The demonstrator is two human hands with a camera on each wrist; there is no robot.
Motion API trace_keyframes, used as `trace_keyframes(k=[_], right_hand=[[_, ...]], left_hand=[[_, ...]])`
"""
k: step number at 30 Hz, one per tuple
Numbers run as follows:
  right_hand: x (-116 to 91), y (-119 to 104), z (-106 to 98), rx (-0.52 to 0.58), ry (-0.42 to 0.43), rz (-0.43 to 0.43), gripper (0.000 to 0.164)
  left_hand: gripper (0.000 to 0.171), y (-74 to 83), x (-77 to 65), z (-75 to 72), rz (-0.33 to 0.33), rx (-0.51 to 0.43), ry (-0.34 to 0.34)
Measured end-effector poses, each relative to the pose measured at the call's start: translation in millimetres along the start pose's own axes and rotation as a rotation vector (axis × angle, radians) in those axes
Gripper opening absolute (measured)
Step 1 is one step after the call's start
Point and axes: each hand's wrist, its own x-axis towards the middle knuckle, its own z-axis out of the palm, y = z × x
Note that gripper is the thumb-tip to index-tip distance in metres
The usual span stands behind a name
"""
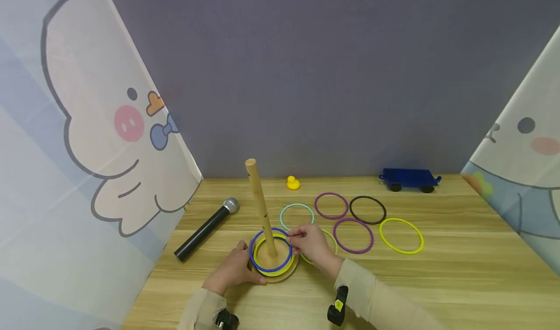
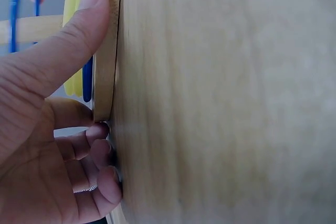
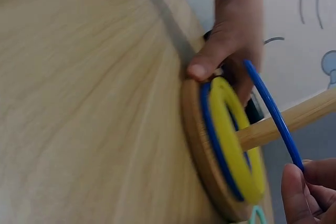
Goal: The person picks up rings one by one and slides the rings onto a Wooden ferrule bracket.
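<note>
A wooden ring-toss stand has a tall post [image 1: 259, 194] rising from a round base [image 1: 284, 276]. My left hand [image 1: 234, 269] grips the base's left side, its thumb along the near edge and the fingers curled about the rim. Between thumb and fingertips, my right hand [image 1: 309, 245] pinches a blue ring [image 3: 275, 113]. That ring encircles the post and hangs tilted above the stacked rings. On the base lie yellow rings [image 3: 226, 145], with another blue ring [image 3: 212, 135] beneath them.
Teal [image 1: 281, 212], purple [image 1: 316, 206], black [image 1: 351, 208] and yellow [image 1: 422, 242] rings lie right of the stand; a yellow-green ring is partly behind my right hand. A microphone [image 1: 205, 233] lies left. A rubber duck [image 1: 293, 183] and blue toy wagon [image 1: 410, 178] sit near the back wall.
</note>
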Motion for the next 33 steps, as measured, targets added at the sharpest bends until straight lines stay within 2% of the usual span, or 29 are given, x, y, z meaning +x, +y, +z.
trace_keyframes(k=[7,13,17,20,24,33], right_hand=[[0,15,0,-0.020,0.022,-0.016,0.010],[0,22,-4,-0.079,0.058,-0.027,0.009],[-4,22,-16,-0.151,0.077,-0.058,0.008],[-9,18,-33,-0.231,0.112,-0.101,0.005],[-15,17,-67,-0.339,0.179,-0.133,0.004],[-35,31,-159,-0.516,0.310,-0.093,0.006]], left_hand=[[0.113,4.0,0.4,1.4,0.021,0.015,0.014],[0.115,5.1,1.3,4.2,0.011,0.042,0.029],[0.116,4.6,1.6,5.8,0.008,0.046,0.034],[0.117,3.3,1.9,6.3,0.011,0.049,0.036],[0.117,2.8,2.0,4.2,0.002,0.048,0.034],[0.118,2.1,-0.7,-1.6,-0.029,0.039,0.031]])
